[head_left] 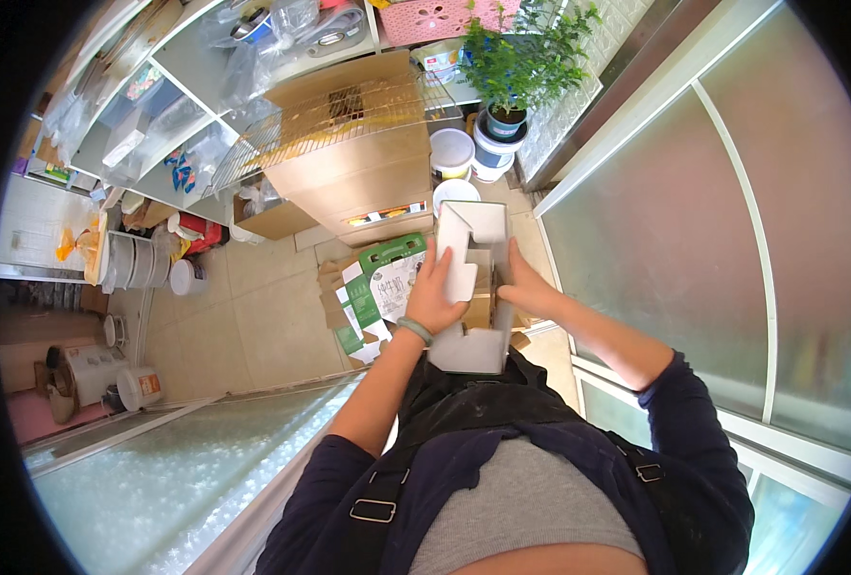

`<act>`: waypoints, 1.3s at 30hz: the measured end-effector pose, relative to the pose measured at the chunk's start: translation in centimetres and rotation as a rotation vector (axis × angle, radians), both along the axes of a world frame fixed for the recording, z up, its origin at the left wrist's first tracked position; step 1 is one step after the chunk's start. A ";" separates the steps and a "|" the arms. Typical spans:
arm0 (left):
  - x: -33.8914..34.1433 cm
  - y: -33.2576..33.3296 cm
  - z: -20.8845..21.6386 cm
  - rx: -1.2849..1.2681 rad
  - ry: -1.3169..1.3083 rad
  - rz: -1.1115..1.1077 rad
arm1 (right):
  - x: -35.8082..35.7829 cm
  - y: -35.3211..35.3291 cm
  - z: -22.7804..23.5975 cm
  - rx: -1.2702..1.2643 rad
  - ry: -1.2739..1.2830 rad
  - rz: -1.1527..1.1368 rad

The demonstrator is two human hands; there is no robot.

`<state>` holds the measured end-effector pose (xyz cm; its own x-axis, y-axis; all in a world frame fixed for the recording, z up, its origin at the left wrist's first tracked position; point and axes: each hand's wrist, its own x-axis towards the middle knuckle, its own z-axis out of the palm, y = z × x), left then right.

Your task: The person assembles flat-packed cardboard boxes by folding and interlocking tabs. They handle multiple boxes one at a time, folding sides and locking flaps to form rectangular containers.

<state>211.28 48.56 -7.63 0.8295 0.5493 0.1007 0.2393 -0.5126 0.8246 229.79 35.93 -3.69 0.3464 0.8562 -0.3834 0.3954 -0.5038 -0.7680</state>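
Note:
In front of my body I hold an open cardboard box, its pale flaps spread and its brown inside partly showing. My left hand lies along the left flap with its fingers pressed on it; a pale green bangle circles that wrist. On the opposite side my right hand grips the right wall, with part of its fingers hidden behind the cardboard. Below and left of the box, a green and white printed carton lies on the floor with other brown cardboard around it.
A tall cardboard box stands ahead with a wire rack across it. Beyond it is a cluttered shelf. White buckets and a potted plant stand ahead right. Glass panels line my right; another panel is at lower left.

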 end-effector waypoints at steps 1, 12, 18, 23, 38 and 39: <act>-0.5 0.5 0.2 -0.031 0.029 -0.004 | 0.7 -0.4 0.7 0.239 0.202 0.112; 0.4 0.8 1.1 0.119 0.743 0.173 | -0.9 -0.7 -2.5 0.148 0.133 -0.183; -2.1 5.8 0.1 -0.707 0.174 0.178 | 0.0 -3.6 -4.9 0.201 0.548 -0.375; -0.9 3.3 2.5 -0.165 0.265 0.102 | -1.2 -1.7 -1.7 0.082 -0.627 -0.293; -8.1 7.7 -0.5 -0.814 0.160 -0.213 | 5.7 -3.9 -2.3 0.025 0.534 -0.231; -9.2 8.5 -1.9 -0.936 0.109 -0.082 | 5.3 -5.1 -2.1 0.114 0.575 -0.224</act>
<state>202.12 57.03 -9.56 0.8480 0.3072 -0.4319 0.3320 0.3272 0.8847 235.14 30.82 -5.82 0.2875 0.8332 -0.4723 -0.2030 -0.4289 -0.8802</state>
